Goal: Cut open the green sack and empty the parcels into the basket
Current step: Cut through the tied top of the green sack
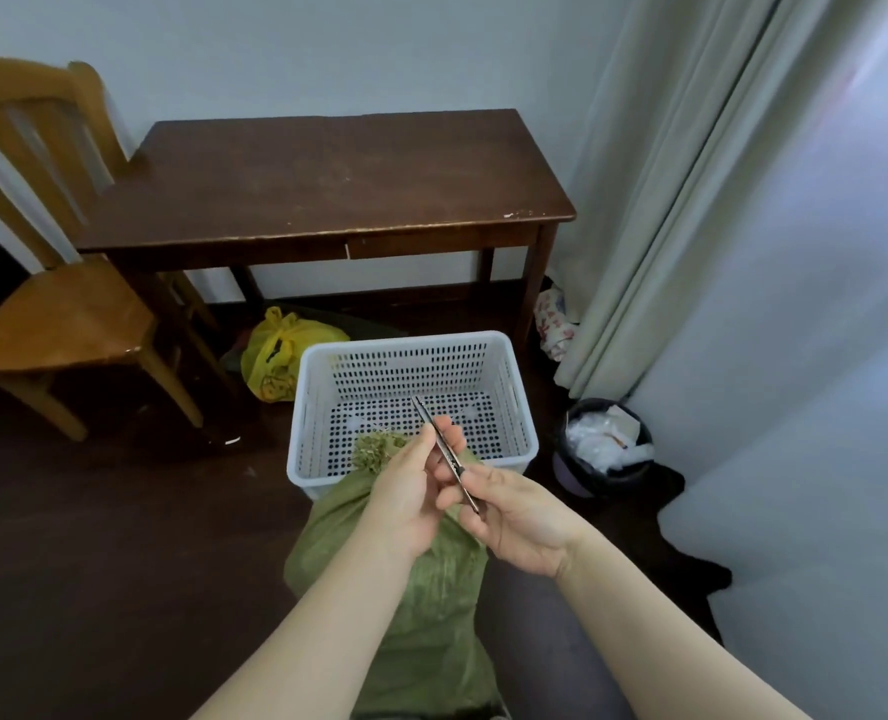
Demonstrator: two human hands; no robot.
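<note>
A green woven sack stands upright on the floor below me, its bunched, frayed top leaning over the near rim of a white perforated basket. The basket holds nothing. My right hand grips the handle of a thin utility knife, whose blade points up and away over the basket. My left hand pinches the knife's middle with thumb and fingertips, just above the sack's top. The sack's lower part is hidden behind my forearms.
A dark wooden table stands against the wall behind the basket, a wooden chair to its left. A yellow plastic bag lies under the table. A small black bin full of paper sits right, beside the curtain.
</note>
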